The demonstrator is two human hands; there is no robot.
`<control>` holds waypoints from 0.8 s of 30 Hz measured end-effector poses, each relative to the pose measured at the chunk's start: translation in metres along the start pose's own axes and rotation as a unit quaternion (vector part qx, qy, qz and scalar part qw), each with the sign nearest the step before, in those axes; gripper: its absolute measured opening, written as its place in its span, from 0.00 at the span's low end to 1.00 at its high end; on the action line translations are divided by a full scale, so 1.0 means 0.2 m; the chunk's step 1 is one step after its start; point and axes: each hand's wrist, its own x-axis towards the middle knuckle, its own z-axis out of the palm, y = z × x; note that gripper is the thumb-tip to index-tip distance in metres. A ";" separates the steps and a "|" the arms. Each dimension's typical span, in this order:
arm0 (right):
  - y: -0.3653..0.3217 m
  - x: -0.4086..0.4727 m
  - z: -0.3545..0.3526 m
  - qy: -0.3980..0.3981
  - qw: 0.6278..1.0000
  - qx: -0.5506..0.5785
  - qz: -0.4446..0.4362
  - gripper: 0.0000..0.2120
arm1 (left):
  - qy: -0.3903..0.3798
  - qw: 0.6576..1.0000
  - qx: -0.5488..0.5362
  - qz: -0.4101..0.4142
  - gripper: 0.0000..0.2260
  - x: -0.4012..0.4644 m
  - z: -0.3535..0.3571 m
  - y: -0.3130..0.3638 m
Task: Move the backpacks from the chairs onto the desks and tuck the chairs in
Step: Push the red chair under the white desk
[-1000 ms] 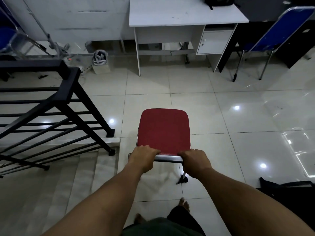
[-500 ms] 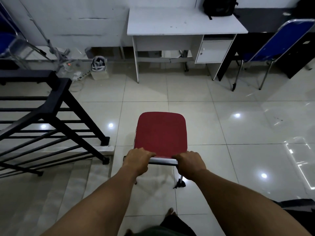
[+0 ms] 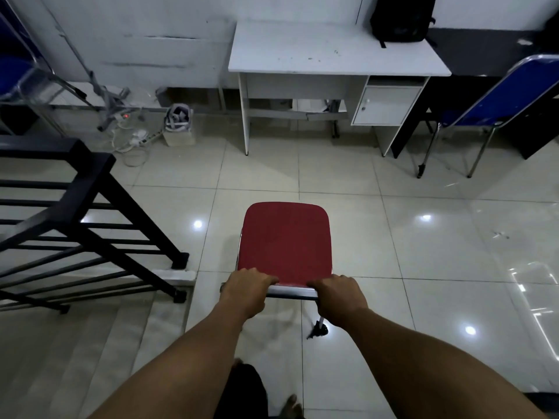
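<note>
A red-seated chair (image 3: 286, 240) with a chrome frame stands on the tiled floor in front of me, its seat bare. My left hand (image 3: 246, 290) and my right hand (image 3: 338, 297) both grip the top rail of its backrest. Ahead, against the wall, is a white desk (image 3: 302, 52) with a small cupboard on its right side. A black backpack (image 3: 399, 18) stands upright on the desk's far right corner. The chair is about two tiles short of the desk.
A black metal stair railing (image 3: 90, 213) and descending steps lie to my left. A blue folding chair (image 3: 496, 98) stands right of the desk by a dark desk. Cables, a power strip (image 3: 139, 137) and a small box lie by the wall, left.
Both hands kept their grip while the chair and I moved forward toward the white desk. The backpack on the desk has come more fully into view.
</note>
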 end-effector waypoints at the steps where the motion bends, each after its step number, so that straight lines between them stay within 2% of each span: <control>1: 0.00 0.02 0.00 0.002 1.000 0.002 -0.003 0.17 | 0.000 1.000 0.006 0.003 0.26 0.02 -0.01 -0.02; 6: 0.00 0.18 -0.03 0.010 1.000 0.010 -0.014 0.19 | -0.004 0.999 0.033 0.010 0.28 0.16 -0.07 -0.12; 13: 0.02 0.38 -0.08 0.019 1.000 0.013 -0.010 0.18 | -0.008 0.999 0.034 0.016 0.28 0.37 -0.15 -0.24; 24: 0.19 0.76 -0.24 0.020 0.999 0.010 0.035 0.19 | 0.014 0.999 0.007 0.032 0.26 0.80 -0.28 -0.32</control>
